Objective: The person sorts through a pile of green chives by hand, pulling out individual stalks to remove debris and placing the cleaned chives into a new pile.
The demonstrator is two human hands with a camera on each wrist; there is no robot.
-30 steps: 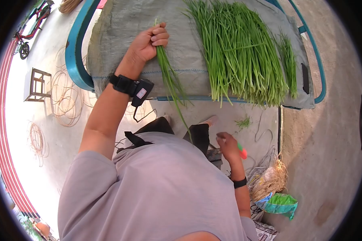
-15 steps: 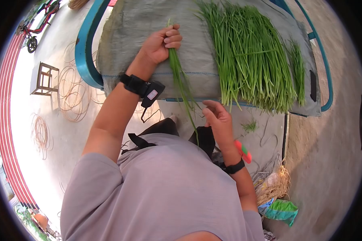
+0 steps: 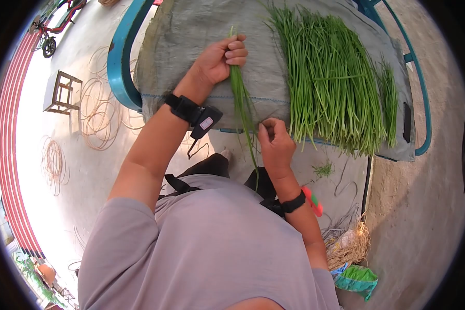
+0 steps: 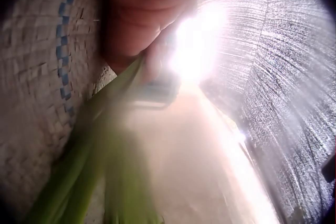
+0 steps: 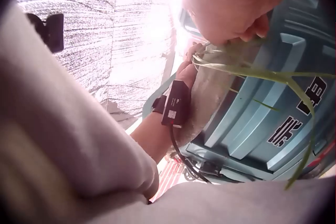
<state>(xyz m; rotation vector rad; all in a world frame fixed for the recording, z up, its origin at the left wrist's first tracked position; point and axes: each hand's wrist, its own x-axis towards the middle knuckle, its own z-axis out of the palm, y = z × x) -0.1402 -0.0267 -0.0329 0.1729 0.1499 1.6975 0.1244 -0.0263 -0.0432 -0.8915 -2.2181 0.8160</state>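
Note:
My left hand [image 3: 219, 59] grips a small bunch of garlic chives [image 3: 238, 93] near its pale ends, over the left part of the grey woven sheet [image 3: 191, 31]. The green blades hang toward my lap; in the left wrist view they run blurred below the hand [image 4: 152, 14]. Close beside the lower blades, my right hand [image 3: 278, 147] has curled fingers, thumb and forefinger pinching at a blade. The right wrist view has thin yellowish-green blades [image 5: 278, 77] passing just under that hand [image 5: 236, 3]. A large pile of chives [image 3: 330, 82] lies on the sheet to the right.
A narrow separate bunch [image 3: 388, 103] lies right of the pile, by a dark flat object [image 3: 407, 121]. Blue metal rails [image 3: 120, 72] edge the sheet at both sides. A small stool [image 3: 63, 93] and coiled strands [image 3: 99, 113] are at left; dry straw [image 3: 352, 245] lies at lower right.
My right hand has risen from beside my lap to the hanging blades, its fingers closing together. The left hand keeps its grip on the bunch. The whole view has shifted slightly.

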